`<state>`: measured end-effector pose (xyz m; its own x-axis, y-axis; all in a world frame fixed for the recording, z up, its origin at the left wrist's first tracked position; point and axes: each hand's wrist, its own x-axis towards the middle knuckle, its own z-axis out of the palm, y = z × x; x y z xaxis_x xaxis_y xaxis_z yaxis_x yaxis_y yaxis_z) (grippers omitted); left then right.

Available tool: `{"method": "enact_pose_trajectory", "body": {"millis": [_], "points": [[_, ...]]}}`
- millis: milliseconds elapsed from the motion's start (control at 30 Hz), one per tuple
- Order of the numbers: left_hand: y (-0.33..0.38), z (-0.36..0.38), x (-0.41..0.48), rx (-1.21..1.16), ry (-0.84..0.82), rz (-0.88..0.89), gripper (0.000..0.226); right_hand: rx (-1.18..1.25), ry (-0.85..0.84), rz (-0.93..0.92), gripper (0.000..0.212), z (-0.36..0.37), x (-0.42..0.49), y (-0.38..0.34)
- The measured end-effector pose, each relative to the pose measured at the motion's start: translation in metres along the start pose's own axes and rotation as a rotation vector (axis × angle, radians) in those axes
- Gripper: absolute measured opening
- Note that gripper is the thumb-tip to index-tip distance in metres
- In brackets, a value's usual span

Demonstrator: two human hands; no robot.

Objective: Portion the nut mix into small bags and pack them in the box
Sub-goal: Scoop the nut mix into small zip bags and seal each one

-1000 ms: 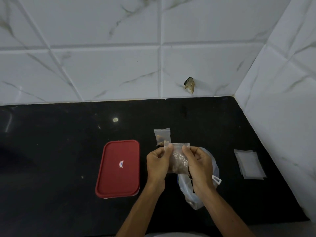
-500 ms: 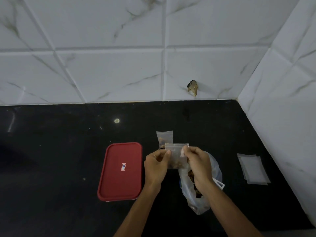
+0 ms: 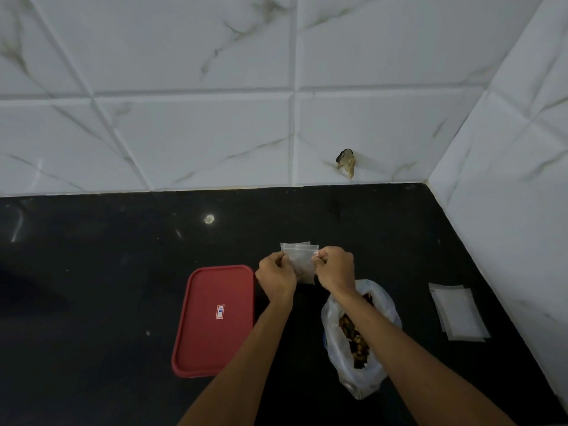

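Note:
A small clear bag (image 3: pixel 302 263) with nut mix in it hangs between my two hands above the black counter. My left hand (image 3: pixel 275 277) pinches its left top edge and my right hand (image 3: pixel 335 269) pinches its right top edge. Just behind it lies another small filled bag (image 3: pixel 295 245), mostly hidden. The large plastic bag of nut mix (image 3: pixel 358 336) lies open under my right forearm. The box with a red lid (image 3: pixel 215 319) sits shut to the left of my hands.
A stack of empty small bags (image 3: pixel 459 313) lies on the counter (image 3: pixel 92 287) at the right, near the tiled side wall (image 3: pixel 507 210). The tiled back wall has a chipped hole (image 3: pixel 346 161) low down.
Both hands have carried the small bag a little farther from me, toward the filled bag behind it. My fingers have closed tighter on its top edge.

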<state>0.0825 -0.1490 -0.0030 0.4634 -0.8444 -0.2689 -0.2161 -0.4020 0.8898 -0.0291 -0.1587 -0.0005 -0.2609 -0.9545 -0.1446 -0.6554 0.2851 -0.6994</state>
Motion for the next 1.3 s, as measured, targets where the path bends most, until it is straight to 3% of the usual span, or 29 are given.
{"method": "enact_pose_trajectory", "body": {"millis": [233,400,533,633,700,800,967,1167,1300], "points": [[-0.002,0.005,0.0,0.08,-0.014,-0.028,0.042,-0.047,-0.034,0.047,0.016,0.01,0.007,0.002],[0.001,-0.001,-0.008,0.08,-0.046,-0.021,0.038,-0.018,-0.044,0.036,0.008,0.006,0.008,0.005],[0.005,-0.004,-0.022,0.075,-0.089,0.046,0.012,0.061,0.002,0.022,0.011,-0.007,0.002,0.012],[0.021,-0.001,-0.047,0.095,-0.099,0.156,0.036,0.188,0.044,0.034,0.014,-0.034,-0.015,0.02],[0.032,0.01,-0.067,0.06,-0.118,0.256,0.037,0.309,0.106,0.036,0.013,-0.063,-0.033,0.032],[0.042,0.037,-0.098,-0.003,-0.238,0.34,0.03,0.412,0.176,0.061,0.012,-0.105,-0.057,0.065],[0.046,0.096,-0.157,0.006,-0.515,0.436,0.02,0.329,0.283,0.166,0.011,-0.15,-0.077,0.14],[0.022,0.153,-0.195,0.172,-0.763,0.27,0.036,0.073,0.423,0.183,0.02,-0.171,-0.081,0.21],[0.014,0.174,-0.202,0.175,-0.783,0.056,0.047,-0.031,0.379,0.199,0.028,-0.172,-0.069,0.238]]}}
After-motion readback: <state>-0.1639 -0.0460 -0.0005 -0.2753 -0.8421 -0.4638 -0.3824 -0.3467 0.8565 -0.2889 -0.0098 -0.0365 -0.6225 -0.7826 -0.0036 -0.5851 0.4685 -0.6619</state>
